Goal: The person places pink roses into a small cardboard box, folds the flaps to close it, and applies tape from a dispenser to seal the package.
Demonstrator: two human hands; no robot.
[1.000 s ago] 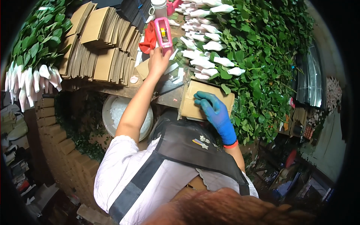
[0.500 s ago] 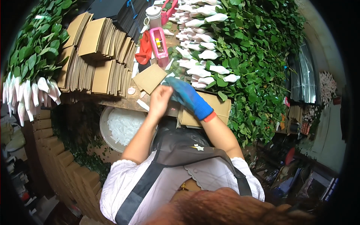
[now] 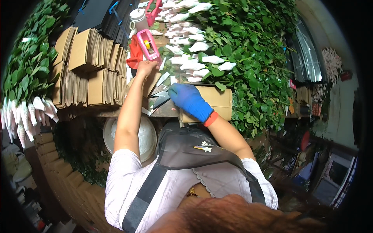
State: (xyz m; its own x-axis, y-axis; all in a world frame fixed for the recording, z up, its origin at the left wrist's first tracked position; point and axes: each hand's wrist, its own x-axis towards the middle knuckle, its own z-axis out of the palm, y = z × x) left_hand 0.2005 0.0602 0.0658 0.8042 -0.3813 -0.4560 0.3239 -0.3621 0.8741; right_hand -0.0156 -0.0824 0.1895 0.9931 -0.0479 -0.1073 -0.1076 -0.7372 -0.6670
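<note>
My bare left hand (image 3: pixel 146 68) reaches forward to the near end of a pink tape dispenser (image 3: pixel 148 44) with a yellow roll inside. Its fingers are pinched together there; what lies between them is hidden. My right hand (image 3: pixel 185 98), in a blue knitted glove, is curled closed above the table's near edge. A dark, pointed thing (image 3: pixel 161 101) lies just left of its knuckles; whether the hand grips it cannot be told. A tan cardboard piece (image 3: pixel 150 84) shows beside my left wrist. Folded brown cardboard (image 3: pixel 220 104) lies under my right wrist.
Stacked cardboard pieces (image 3: pixel 97 89) stand at the left. Leafy stems with white net-sleeved heads (image 3: pixel 200 47) fill the right; another bunch (image 3: pixel 29 77) hangs far left. A red cloth (image 3: pixel 135 54) and lidded cup (image 3: pixel 138 19) stand behind. A white tub (image 3: pixel 149 136) sits below the table edge.
My left hand has moved away from the right one, forward and left to the tape dispenser. My gloved right hand has curled closed near the table edge. The whole view has shifted slightly.
</note>
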